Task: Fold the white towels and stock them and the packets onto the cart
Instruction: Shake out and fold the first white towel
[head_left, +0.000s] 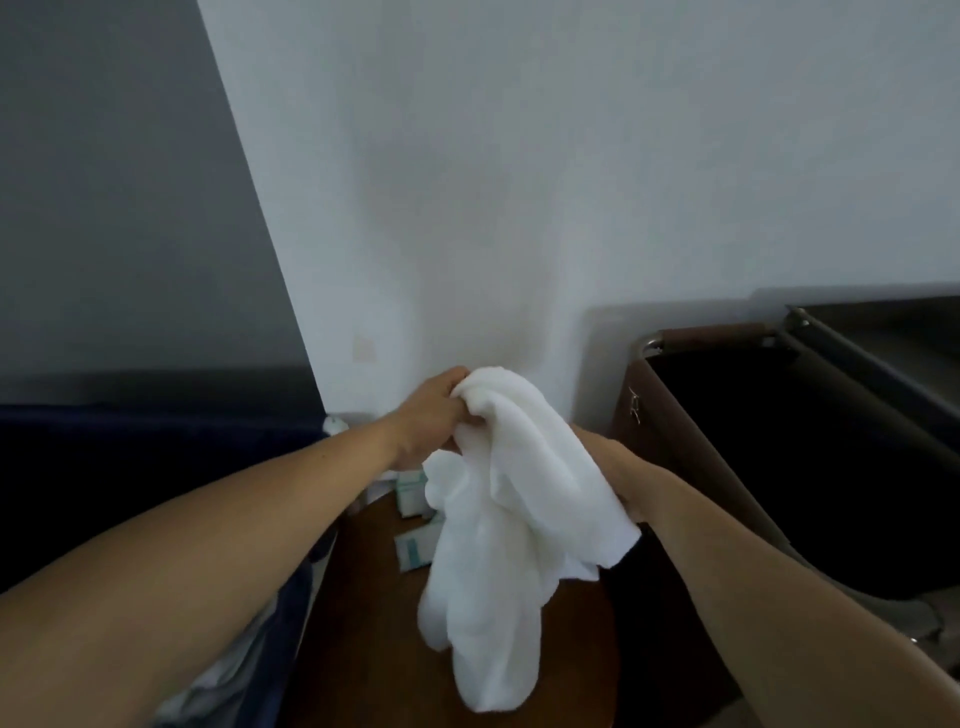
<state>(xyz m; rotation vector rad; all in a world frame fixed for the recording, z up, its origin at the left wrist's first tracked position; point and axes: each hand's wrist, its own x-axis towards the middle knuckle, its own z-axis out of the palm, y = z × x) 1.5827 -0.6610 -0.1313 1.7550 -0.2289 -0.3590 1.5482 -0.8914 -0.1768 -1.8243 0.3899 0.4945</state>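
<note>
Running along the nine o'clock edge: dark blue upholstery (156, 457), no part of the task.

Left hand (431, 415): raised near the middle of the view, fingers curled tight round the upper bunch of the white towel (519, 493).

Packets (413, 551): at least two, pale with green print, lying on the round wooden table (363, 649) at six o'clock, just at nine o'clock of the hanging cloth. Not yet stocked.

White towel: one, unfolded and crumpled, held in the air above the table, its loose bulk hanging toward six o'clock.

Right hand (613, 467): at three o'clock of the towel, against the cloth. Fingers hidden behind it, so its grip cannot be told.

Cart (711, 331): brown frame with a dark open compartment, at three to four o'clock, beside the table. No towel seen on it.

Step in hand, as judged: sorting out the towel ahead of its first fold. The next move calls for finding two corners of one edge and drawing them apart so the cloth hangs flat.
</note>
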